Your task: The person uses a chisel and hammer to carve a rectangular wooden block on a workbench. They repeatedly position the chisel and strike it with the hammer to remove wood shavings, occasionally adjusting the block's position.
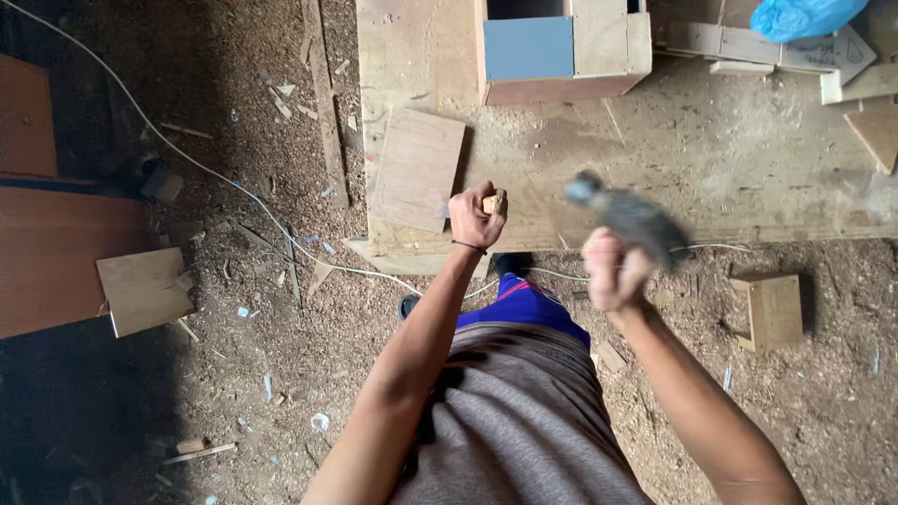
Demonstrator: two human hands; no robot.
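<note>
While the left hand is clenched around a small wooden piece at the near edge of the bench, the right hand grips a blurred grey hammer raised just right of it, above the sawdust floor.

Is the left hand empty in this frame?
No, the left hand is closed around a small wooden-handled tool at the edge of the workbench.
</note>
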